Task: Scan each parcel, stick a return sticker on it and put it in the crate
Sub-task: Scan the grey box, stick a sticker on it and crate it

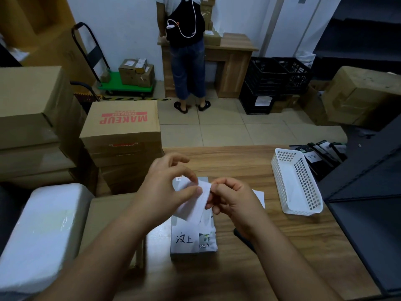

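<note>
Both hands are up over the wooden table, working one small white sticker between them. The left hand pinches its left side, thumb laid flat on the face of the paper and the forefinger curled over the top edge, the other fingers arched up and away. The right hand has its fingers curled in tight and grips the sticker's right edge. The sticker hangs tilted between the two, lower corner pointing down toward the person.

Directly beneath the hands, flat on the table, lies the parcel, a small grey box with handwritten characters and a "20W" mark at its near end. Its far end is hidden behind the sticker and the fingers. Neither hand touches it; the sticker is held above it, whether it brushes the box I cannot tell.

Just past the right hand a white slip of paper lies on the table, partly covered by the knuckles. Further out on the right-hand side sits the white crate, a perforated plastic basket, well apart from the parcel. Under the right forearm a dark object peeks out, too hidden to name. Beyond the left hand stands a "MAKEUP" carton.
</note>
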{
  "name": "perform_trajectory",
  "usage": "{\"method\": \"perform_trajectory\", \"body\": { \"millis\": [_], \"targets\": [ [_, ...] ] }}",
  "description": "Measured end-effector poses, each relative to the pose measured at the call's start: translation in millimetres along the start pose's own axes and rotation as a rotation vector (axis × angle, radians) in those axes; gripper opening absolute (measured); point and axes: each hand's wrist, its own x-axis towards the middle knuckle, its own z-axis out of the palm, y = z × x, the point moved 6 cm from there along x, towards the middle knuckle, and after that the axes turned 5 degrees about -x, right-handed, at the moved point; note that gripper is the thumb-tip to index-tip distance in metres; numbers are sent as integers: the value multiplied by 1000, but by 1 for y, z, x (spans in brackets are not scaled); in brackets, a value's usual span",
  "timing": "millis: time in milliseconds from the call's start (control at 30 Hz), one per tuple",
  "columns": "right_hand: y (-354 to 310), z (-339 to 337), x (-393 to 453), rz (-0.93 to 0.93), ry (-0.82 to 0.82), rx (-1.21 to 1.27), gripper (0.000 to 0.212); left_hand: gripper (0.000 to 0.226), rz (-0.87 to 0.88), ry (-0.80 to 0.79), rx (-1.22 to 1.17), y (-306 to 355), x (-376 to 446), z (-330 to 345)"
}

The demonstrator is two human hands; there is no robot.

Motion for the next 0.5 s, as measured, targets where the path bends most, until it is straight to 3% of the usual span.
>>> {"method": "perform_trajectory", "body": {
  "millis": [133,233,367,500],
  "targets": [
    [4,1,3,-38,62,-7,18,2,46,109,57,1,-9,4],
    [1,5,5,-85,62,-56,20,10,35,141,37,1,-13,7],
    [-4,13,8,-143,30,-91,35,7,-47,63,-256,7,-11,6],
    [-6,15,8,-210,-13,-163,31,11,-142,28,-321,3,-8,5]
  ]
}}
